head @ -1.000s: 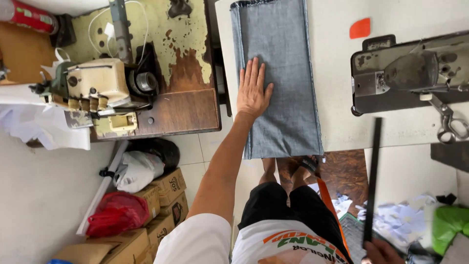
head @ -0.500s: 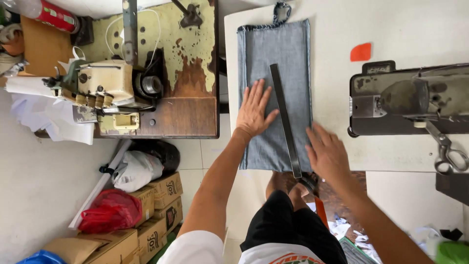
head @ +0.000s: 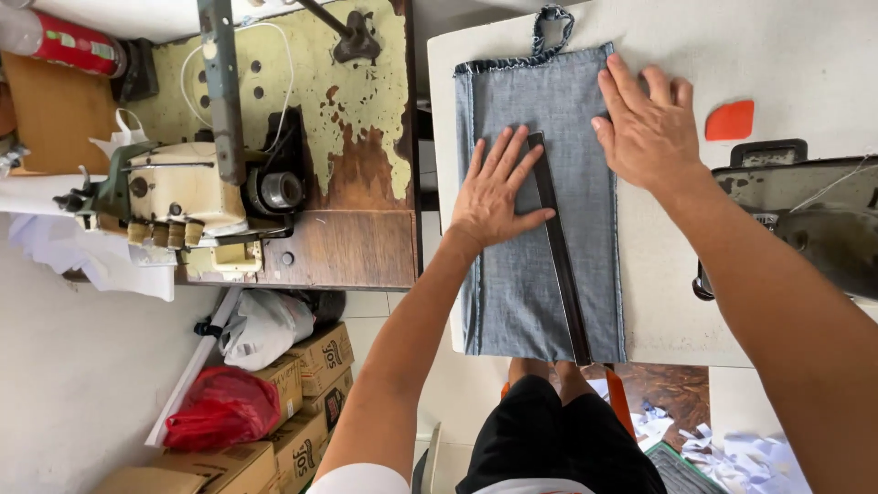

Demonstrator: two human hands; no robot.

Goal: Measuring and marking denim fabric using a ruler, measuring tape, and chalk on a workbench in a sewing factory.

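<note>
A folded piece of grey-blue denim (head: 512, 284) lies flat on a white table (head: 786, 55), with a frayed loop at its far edge. A long dark ruler (head: 562, 265) rests lengthwise on the denim. My left hand (head: 494, 187) is spread flat on the cloth, its fingers against the ruler's left side near the far end. My right hand (head: 645, 123) presses palm down on the denim's far right part, just right of the ruler. Neither hand grips anything.
A small orange chalk piece (head: 730, 120) lies on the table right of my right hand. A sewing machine (head: 805, 220) stands at the right edge. Left is another worn table with a cream machine (head: 183, 192). Below it lie cardboard boxes (head: 302, 384) and a red bag (head: 219, 407).
My right hand brought the ruler onto the denim, then let go and moved up to the cloth's far right part. The left hand stayed flat on the cloth. The camera moved closer.
</note>
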